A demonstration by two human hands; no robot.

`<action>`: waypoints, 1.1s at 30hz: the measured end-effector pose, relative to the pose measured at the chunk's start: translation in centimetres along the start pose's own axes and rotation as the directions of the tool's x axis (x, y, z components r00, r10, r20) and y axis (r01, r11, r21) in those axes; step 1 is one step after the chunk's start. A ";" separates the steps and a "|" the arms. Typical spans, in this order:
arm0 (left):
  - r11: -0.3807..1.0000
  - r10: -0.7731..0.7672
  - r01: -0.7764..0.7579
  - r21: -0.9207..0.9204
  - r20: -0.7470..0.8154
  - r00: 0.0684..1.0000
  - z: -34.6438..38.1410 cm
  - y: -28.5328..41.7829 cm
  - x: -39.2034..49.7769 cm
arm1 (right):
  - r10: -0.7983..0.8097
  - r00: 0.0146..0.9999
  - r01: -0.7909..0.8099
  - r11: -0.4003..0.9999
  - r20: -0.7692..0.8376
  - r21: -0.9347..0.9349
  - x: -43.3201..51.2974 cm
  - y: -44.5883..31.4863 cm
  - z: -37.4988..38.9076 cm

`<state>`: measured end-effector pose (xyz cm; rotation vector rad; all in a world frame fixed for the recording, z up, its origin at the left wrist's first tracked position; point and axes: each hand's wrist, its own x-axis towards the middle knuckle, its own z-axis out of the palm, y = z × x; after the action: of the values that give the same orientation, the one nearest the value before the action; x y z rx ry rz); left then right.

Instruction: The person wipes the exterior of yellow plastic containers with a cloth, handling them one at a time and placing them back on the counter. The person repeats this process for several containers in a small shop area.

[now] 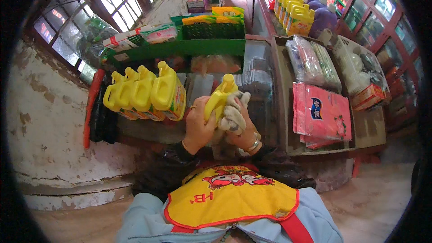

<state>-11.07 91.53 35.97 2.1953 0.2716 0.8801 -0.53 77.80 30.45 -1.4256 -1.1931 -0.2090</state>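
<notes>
Both hands are in front of my chest with a yellow plastic jug (pixel 221 98) between them. My left hand (pixel 199 125) is closed around the jug's handle side. In my right hand (pixel 244 126) is a whitish-grey cloth (pixel 233 114), bunched up and pressed against the jug's other side. The jug's cap points away from me, and its lower part is hidden by the hands and cloth. To the left, a row of several similar yellow jugs (pixel 168 91) stands upright on the counter.
Behind the jugs lies a green box (pixel 209 47) with packets. At right, a cardboard tray (pixel 290 145) holds pink tissue packs (pixel 324 111) and plastic-wrapped bundles, beside a white basket (pixel 351 47). Farther back stand more yellow jugs (pixel 298 18) and purple bottles (pixel 324 20). A red pole (pixel 91 108) leans at left.
</notes>
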 end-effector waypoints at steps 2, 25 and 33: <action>1.000 -0.010 0.011 -0.024 0.008 1.000 -0.4 0.1 0.4 | 0.303 0.949 -0.304 0.953 0.087 -0.008 -3.0 2.7 0.7; 0.864 0.212 0.188 -0.467 0.675 0.707 -2.9 -7.3 10.5 | 0.313 0.715 -0.593 0.746 0.625 0.305 8.7 4.1 -6.4; 0.908 0.164 -0.087 -0.409 0.157 0.974 2.2 -7.3 8.8 | 0.442 0.504 -0.801 0.560 0.742 0.211 10.3 2.5 -4.5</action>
<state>-2.54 99.28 34.20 1.9055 -0.1376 0.7149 8.23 80.03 37.55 -1.3449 -0.9731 1.1760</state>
